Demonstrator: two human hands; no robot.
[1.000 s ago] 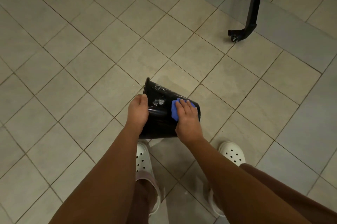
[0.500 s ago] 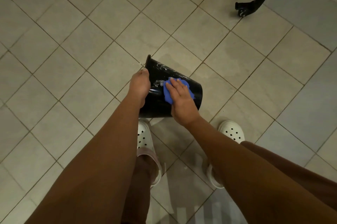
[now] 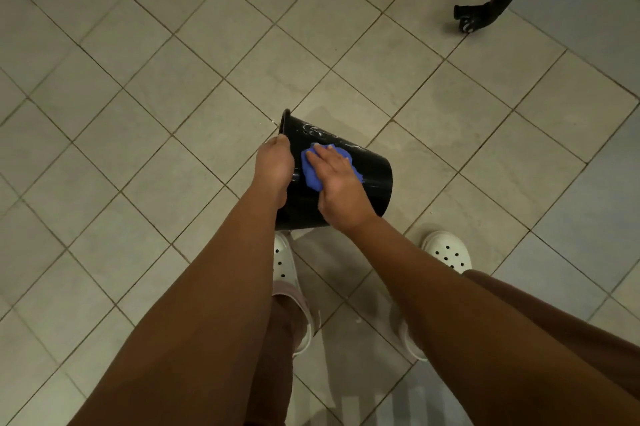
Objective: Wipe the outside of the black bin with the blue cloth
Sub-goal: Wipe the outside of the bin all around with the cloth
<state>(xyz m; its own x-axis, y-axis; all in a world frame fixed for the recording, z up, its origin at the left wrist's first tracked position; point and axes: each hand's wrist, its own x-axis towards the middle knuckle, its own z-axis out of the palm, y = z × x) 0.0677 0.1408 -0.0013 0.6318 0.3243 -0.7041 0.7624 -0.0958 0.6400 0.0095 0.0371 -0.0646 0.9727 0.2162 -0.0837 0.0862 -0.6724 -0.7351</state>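
Pressing the blue cloth (image 3: 310,176) against the upper wall of the black bin (image 3: 375,179) with the right hand (image 3: 337,190), fingers laid fairly flat and spread, pointing toward eleven o'clock, cloth bunched under the palm. Gripping the bin's rim with the left hand (image 3: 273,164), fingers curled over the edge at the nine o'clock end, wrist dropped, forearm running back toward six o'clock. Having slid the cloth from the base end at three o'clock toward the rim over the last second, now covering the mid-wall spot where a pale blotch was showing; probably rubbing that patch away, though unable to tell under the hand. Leaving white streaks (image 3: 325,132) along the wall's twelve o'clock edge, so likely only partway through the wiping. Keeping the bin tipped on its side, mouth toward nine o'clock, just beyond the white clogs (image 3: 284,263) on the tiled floor (image 3: 173,79); unable to tell whether touching the floor. Working well apart from a black wheeled leg (image 3: 485,6) at one o'clock.
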